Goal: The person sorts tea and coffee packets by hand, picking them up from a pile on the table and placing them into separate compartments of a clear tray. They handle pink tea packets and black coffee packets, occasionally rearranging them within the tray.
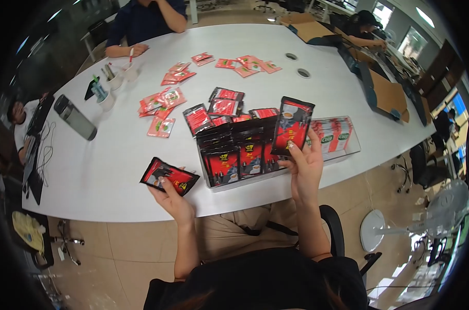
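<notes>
My left hand grips a black and red coffee sachet, tilted, left of a clear box. My right hand holds up another black and red coffee sachet above the box, thumb on its front. Rows of similar black and red sachets stand upright in the box's left part. Red and white sachets with green lettering fill part of its right side. Several loose black and red sachets lie on the table just behind the box.
Piles of pinkish-red sachets are spread over the white table. A grey bottle and cups with pens stand at left. Opened cardboard boxes lie at the right edge. A person sits across the table.
</notes>
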